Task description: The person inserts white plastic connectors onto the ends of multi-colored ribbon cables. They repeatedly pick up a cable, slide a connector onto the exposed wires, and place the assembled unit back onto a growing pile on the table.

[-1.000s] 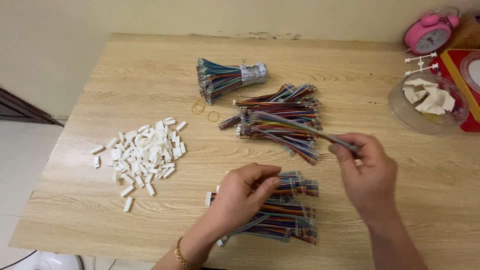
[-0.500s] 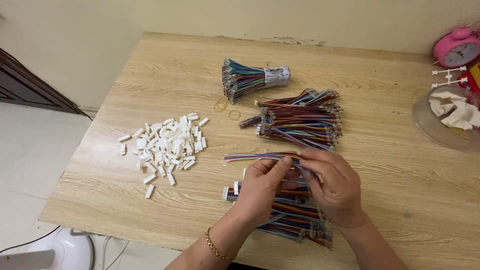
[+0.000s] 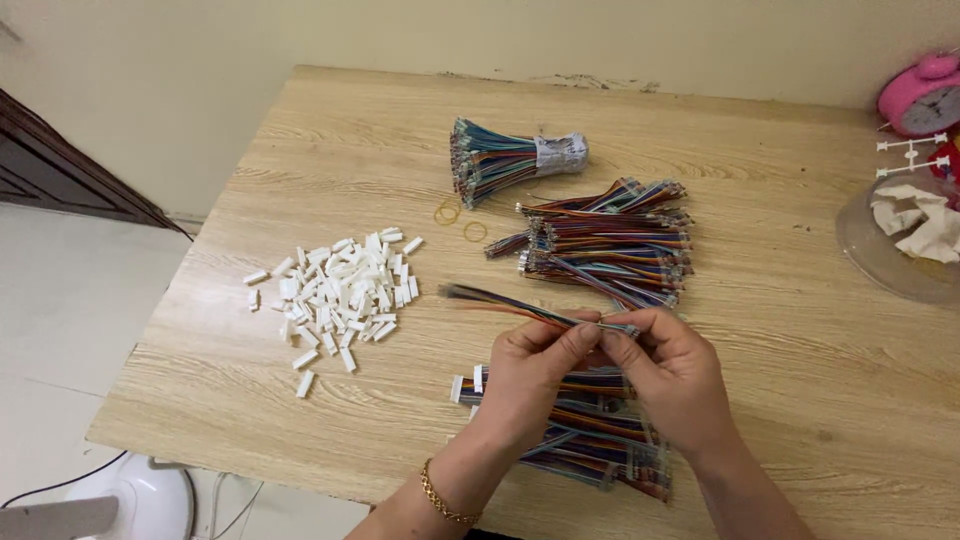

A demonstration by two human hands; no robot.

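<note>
A head-worn camera looks down on a light wooden desk (image 3: 300, 420). In the lower middle of the frame two bare hands meet just above it. The left hand (image 3: 535, 375), with a gold bracelet (image 3: 443, 497) at its wrist, and the right hand (image 3: 672, 375) both pinch one thin multicoloured ribbon cable (image 3: 520, 308) between thumb and fingertips. The cable runs from their grip out toward the left of the frame, its free end fanned slightly and raised off the desk. Both hands are closed on this cable, fingertips almost touching each other.

Directly beneath the hands lies a pile of similar cables with white connectors (image 3: 585, 440). Above the hands, in the middle of the frame, a larger loose heap of coloured cables (image 3: 610, 242) rests on the desk. Higher still, a bundle of cables bound with silvery wrap (image 3: 510, 160) lies on its side, with two yellow rubber bands (image 3: 458, 220) just below it.

To the left sits a scattered heap of small white plastic connector housings (image 3: 340, 290). At the right edge a clear plastic bowl (image 3: 880, 265) holds white scraps, and a pink alarm clock (image 3: 920, 95) stands in the upper right corner.
</note>
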